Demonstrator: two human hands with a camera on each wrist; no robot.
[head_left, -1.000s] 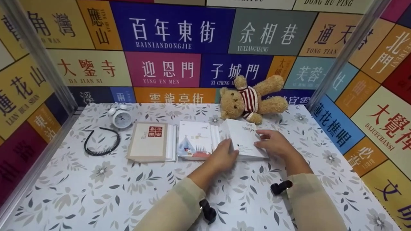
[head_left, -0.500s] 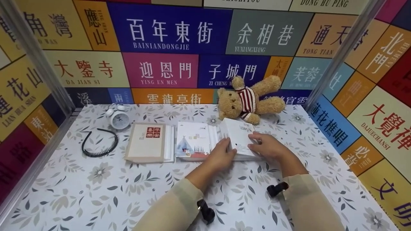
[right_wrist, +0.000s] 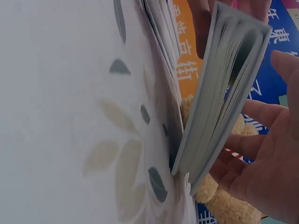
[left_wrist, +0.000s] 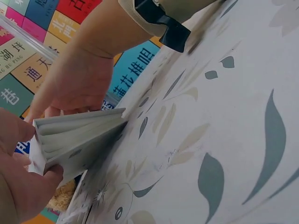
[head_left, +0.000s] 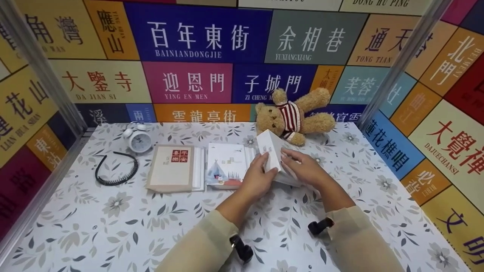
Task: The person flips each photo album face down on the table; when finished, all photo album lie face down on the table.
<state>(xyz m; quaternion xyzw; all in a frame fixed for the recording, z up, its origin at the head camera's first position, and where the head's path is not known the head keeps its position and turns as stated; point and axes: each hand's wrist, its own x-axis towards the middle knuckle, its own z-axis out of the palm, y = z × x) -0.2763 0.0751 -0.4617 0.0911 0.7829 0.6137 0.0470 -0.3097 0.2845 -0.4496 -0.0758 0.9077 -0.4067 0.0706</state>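
Observation:
A white hardcover book (head_left: 269, 145) is tilted up, its spine side raised off the table and its opposite edge low. My left hand (head_left: 258, 179) pinches the spine side between thumb and fingers. Against the front cover on the right, the fingers of my right hand (head_left: 304, 168) rest fairly straight. In the right wrist view, that hand's thumb stands apart from the book (right_wrist: 224, 88), whose pages fan slightly between the covers. To the left lies a white book with a blue tent picture (head_left: 227, 160), and beyond it a beige book with red squares (head_left: 172, 173).
Behind the tilted book, a teddy bear (head_left: 270, 118) in a striped sweater lies on its side against the patterned wall. A white alarm clock (head_left: 140, 142) and a black headband (head_left: 99, 175) are at the left of the flower-patterned table (head_left: 151, 234).
The white book's spine side has come up, so the book now stands tilted instead of lying flat. My right hand has shifted left along with the cover; the left hand has risen slightly.

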